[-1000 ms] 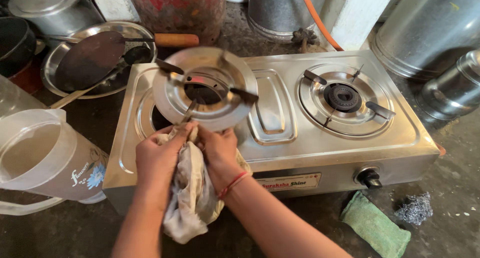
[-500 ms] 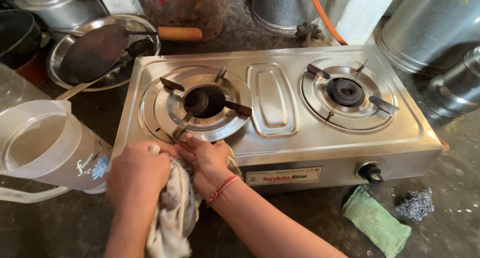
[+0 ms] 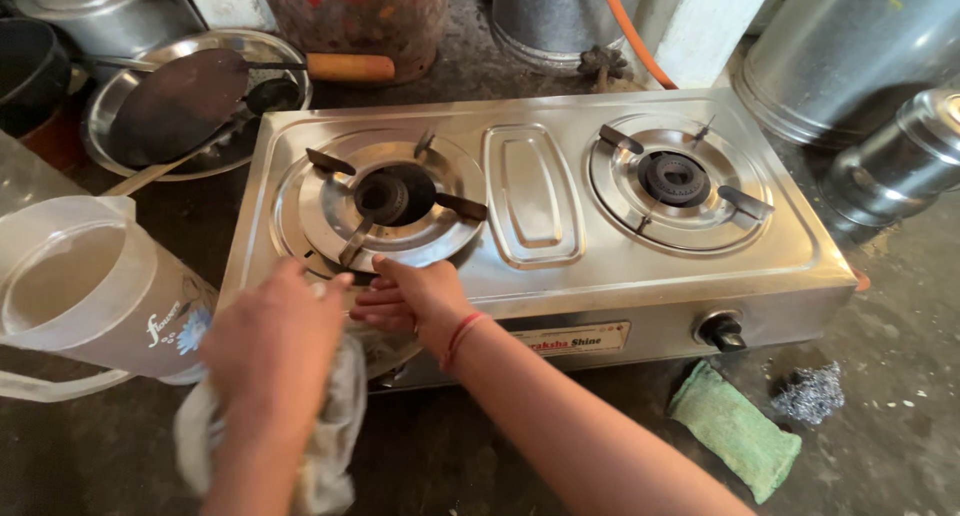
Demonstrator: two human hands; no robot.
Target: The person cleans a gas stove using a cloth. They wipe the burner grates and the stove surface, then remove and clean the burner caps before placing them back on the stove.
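While your left hand (image 3: 272, 341) is closed around the grey cloth (image 3: 335, 426) at the front left edge of the steel stove (image 3: 535, 191), your right hand (image 3: 415, 296) rests flat, fingers extended, on that edge. The stove's long axis runs left-right; the cloth hangs downward.

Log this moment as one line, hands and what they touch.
left hand: gripping grey cloth | right hand: flat on steel stove front edge by left burner
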